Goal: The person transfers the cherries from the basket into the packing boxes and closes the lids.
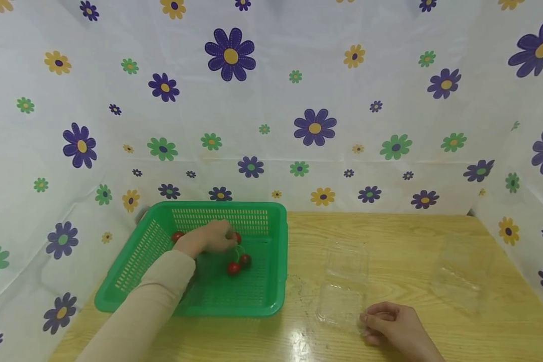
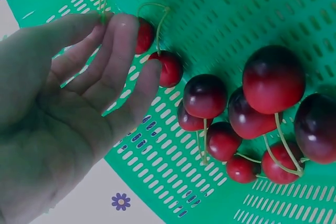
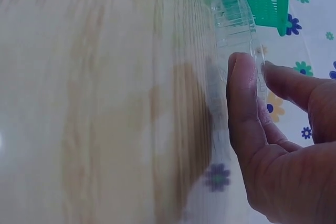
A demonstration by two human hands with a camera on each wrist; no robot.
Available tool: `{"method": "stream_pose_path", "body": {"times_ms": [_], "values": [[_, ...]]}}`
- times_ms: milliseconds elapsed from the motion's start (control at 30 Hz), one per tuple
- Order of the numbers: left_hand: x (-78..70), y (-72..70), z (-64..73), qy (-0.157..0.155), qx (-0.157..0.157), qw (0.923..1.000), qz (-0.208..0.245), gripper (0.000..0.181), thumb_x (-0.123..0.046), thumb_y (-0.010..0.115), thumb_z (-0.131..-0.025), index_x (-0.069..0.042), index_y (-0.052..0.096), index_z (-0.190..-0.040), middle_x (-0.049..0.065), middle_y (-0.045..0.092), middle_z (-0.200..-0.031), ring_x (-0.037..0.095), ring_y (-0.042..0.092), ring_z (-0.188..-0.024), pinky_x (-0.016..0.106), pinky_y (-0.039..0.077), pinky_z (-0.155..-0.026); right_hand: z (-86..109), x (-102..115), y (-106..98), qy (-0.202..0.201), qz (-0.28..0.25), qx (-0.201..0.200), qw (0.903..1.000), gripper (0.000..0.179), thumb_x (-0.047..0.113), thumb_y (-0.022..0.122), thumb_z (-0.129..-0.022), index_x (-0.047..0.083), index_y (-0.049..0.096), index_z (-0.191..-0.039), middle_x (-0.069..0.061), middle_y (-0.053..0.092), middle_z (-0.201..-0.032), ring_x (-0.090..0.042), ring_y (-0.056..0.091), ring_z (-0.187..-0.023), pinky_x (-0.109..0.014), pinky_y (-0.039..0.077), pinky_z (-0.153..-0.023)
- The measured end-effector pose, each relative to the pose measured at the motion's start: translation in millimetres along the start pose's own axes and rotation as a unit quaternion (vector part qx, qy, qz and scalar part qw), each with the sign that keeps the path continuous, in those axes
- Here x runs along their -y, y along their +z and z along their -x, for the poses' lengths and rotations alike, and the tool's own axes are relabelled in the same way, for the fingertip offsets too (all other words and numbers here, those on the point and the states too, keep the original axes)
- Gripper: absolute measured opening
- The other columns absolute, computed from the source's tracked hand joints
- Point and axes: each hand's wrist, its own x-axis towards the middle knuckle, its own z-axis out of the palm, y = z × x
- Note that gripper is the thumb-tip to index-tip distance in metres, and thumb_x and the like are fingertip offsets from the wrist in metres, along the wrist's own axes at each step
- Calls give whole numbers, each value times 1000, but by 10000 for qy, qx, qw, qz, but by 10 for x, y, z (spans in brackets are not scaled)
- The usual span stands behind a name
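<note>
My left hand reaches into the green plastic basket. Its thumb and fingertips pinch thin green stems, with a pair of red cherries at their other end. More cherries, dark red and shiny, lie in the basket in the left wrist view, several joined by their stems; in the head view my hand and sleeve hide most of them. On the table, a clear plastic clamshell box lies opened out. My right hand holds its near right edge between thumb and fingers.
Another clear plastic box stands farther right on the wooden table. A white sheet with flowers rises behind the table and along both sides. The basket's raised rim lies between my hands.
</note>
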Motion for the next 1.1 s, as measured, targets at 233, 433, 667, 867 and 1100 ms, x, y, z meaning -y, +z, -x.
{"method": "stream_pose_path", "body": {"times_ms": [233,433,667,867,1100], "values": [[-51,-13,67,108,8,9999,78,16,-9,60,-97,-4,70,-85,4,64,-80,14,50,-66,25,41,-58,16,-22,11,58,-32,205,9998,49,26,76,-93,-9,58,-122,-7,77,-87,-19,76,-74,-32,64,-68],[-57,-13,86,99,6,9999,60,14,-9,61,-97,-3,74,-94,4,67,-84,15,53,-68,26,43,-60,32,-45,25,165,-87,546,9983,47,25,77,-92,-6,58,-120,-7,76,-88,-18,76,-77,-31,64,-71],[-79,-49,115,159,-21,9999,18,15,-9,61,-96,-4,73,-89,0,61,-73,14,49,-63,25,40,-56,13,-8,17,332,-434,499,9973,34,13,74,-93,-9,61,-116,-8,76,-89,-19,76,-80,-31,64,-75],[-132,-115,163,423,-291,9987,-59,18,-6,61,-92,-5,72,-79,0,59,-67,11,46,-58,24,38,-53,22,20,9,364,-606,330,9970,39,9,72,-94,-14,59,-123,-8,76,-92,-19,76,-82,-31,63,-77],[-240,-181,265,945,-656,9929,-316,15,-3,62,-91,-2,75,-83,1,63,-69,10,48,-58,21,42,-54,22,13,33,572,-1419,-138,9881,49,1,74,-90,-16,54,-131,-10,75,-92,-21,76,-82,-31,64,-77]]}}
